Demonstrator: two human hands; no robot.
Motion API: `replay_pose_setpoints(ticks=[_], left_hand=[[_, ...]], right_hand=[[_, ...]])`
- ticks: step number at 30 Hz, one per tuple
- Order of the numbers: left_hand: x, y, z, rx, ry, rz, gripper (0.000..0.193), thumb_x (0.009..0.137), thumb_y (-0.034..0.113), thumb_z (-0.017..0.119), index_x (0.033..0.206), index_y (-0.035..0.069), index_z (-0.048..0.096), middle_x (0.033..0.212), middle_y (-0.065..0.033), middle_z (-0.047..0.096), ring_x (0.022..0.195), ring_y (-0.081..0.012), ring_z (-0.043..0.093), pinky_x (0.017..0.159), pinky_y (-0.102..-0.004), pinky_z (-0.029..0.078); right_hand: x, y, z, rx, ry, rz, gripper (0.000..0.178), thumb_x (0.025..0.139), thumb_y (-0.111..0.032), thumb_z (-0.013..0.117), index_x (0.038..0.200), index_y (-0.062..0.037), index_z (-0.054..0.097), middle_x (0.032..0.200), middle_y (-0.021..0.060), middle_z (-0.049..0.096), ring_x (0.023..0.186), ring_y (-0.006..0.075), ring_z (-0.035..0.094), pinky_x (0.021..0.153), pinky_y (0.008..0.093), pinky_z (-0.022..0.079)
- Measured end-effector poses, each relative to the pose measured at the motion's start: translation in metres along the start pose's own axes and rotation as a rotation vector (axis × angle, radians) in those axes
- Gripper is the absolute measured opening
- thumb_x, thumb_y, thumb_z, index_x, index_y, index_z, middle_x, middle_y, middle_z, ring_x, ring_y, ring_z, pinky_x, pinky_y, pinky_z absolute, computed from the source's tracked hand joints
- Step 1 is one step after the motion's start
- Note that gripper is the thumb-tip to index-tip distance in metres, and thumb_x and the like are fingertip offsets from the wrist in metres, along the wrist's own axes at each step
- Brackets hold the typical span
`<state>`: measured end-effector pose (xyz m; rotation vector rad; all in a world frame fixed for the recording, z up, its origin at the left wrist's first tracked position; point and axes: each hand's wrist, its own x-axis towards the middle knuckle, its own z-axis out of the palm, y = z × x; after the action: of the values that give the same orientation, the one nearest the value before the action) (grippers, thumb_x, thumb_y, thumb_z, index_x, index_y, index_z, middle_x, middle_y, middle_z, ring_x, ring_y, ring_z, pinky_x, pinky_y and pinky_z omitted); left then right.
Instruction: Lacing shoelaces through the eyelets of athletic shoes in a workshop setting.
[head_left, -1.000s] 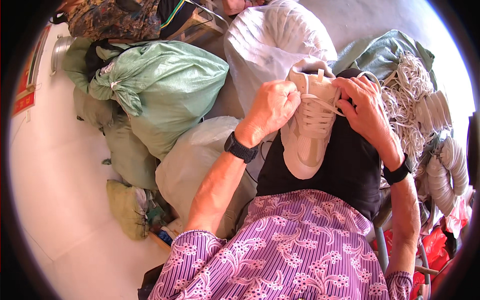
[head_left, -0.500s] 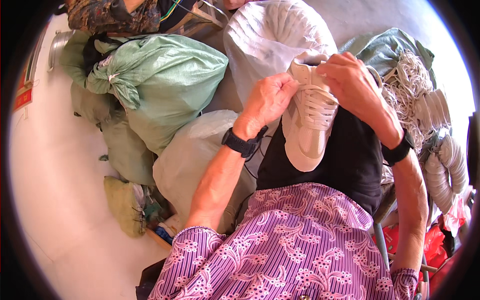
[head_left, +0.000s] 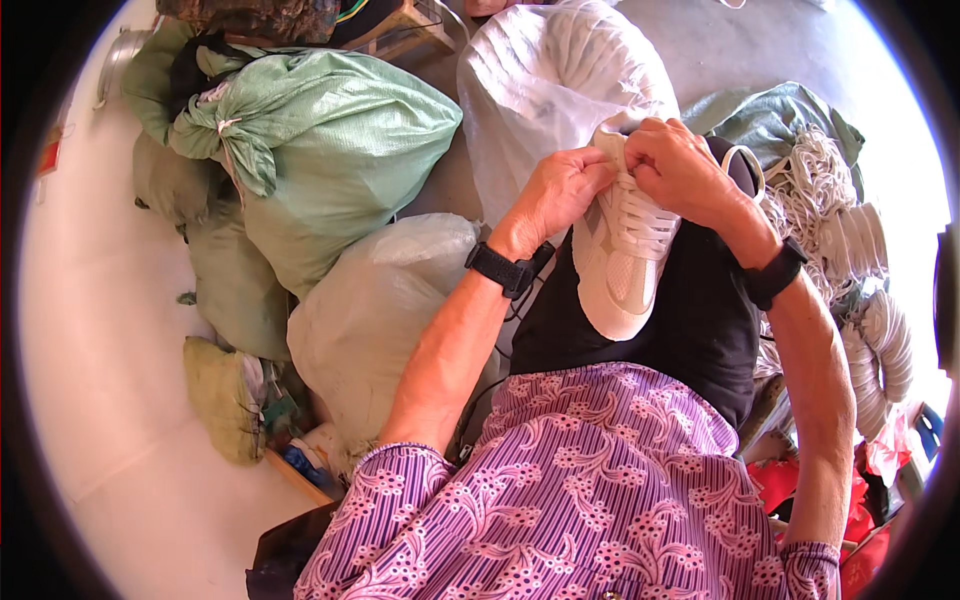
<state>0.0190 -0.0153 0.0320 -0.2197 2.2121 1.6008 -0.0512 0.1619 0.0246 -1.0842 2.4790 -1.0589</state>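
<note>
On the person's lap, over black trousers, a white shoe rests with its toe pointing toward the body and its heel end raised away. Both hands meet at the top of the lacing. The left hand pinches the lace there between closed fingers, and the right hand grips just beside it, fingers curled tight at the shoe's tongue. Each wrist wears a black band. To lace well here, it seems best to keep the shoe steady against the thigh, pull both ends evenly, and keep each crossing flat. Green sacks and pale sacks lie to the left; a heap of white shoe parts lies to the right.
</note>
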Motion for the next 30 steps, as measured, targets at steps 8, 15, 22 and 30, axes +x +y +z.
replay_pose_setpoints(ticks=[8, 15, 22, 30], left_hand=[[-0.006, 0.015, -0.006, -0.008, 0.077, 0.059, 0.025, 0.093, 0.027, 0.053, 0.088, 0.005, 0.063, 0.062, 0.0040, 0.045, 0.058, -0.0047, 0.039, 0.054, -0.0252, 0.035], [-0.003, 0.008, -0.052, -1.108, -0.082, 0.133, 0.015, 0.094, 0.020, 0.053, 0.100, 0.009, 0.060, 0.072, 0.0013, 0.051, 0.066, -0.0146, 0.051, 0.068, -0.0338, 0.046], [0.007, -0.005, -0.030, -1.291, 0.394, -0.013, 0.016, 0.091, 0.019, 0.054, 0.105, 0.013, 0.060, 0.097, -0.0037, 0.063, 0.098, -0.0276, 0.057, 0.087, -0.0480, 0.045], [0.002, -0.009, -0.018, -0.977, 0.393, -0.017, 0.015, 0.091, 0.020, 0.058, 0.099, 0.008, 0.059, 0.082, -0.0013, 0.061, 0.081, -0.0180, 0.061, 0.074, -0.0381, 0.052]], right_hand=[[-0.016, -0.001, -0.007, -0.262, 0.107, -0.073, 0.006, 0.072, -0.010, 0.057, 0.071, -0.0069, 0.062, 0.082, 0.0082, 0.060, 0.086, 0.0287, 0.057, 0.076, 0.0419, 0.044], [-0.081, 0.061, -0.083, -0.502, 0.111, 0.210, 0.004, 0.082, -0.010, 0.056, 0.081, -0.0091, 0.060, 0.087, 0.0061, 0.054, 0.092, 0.0261, 0.053, 0.080, 0.0416, 0.041], [-0.053, 0.018, -0.046, -0.362, 0.246, 0.042, 0.024, 0.077, -0.011, 0.060, 0.102, -0.0104, 0.060, 0.099, 0.0068, 0.056, 0.099, 0.0278, 0.052, 0.084, 0.0421, 0.041], [-0.033, 0.011, -0.021, -0.411, 0.129, -0.037, 0.011, 0.076, -0.009, 0.058, 0.086, -0.0097, 0.060, 0.093, 0.0057, 0.055, 0.096, 0.0243, 0.051, 0.084, 0.0401, 0.039]])
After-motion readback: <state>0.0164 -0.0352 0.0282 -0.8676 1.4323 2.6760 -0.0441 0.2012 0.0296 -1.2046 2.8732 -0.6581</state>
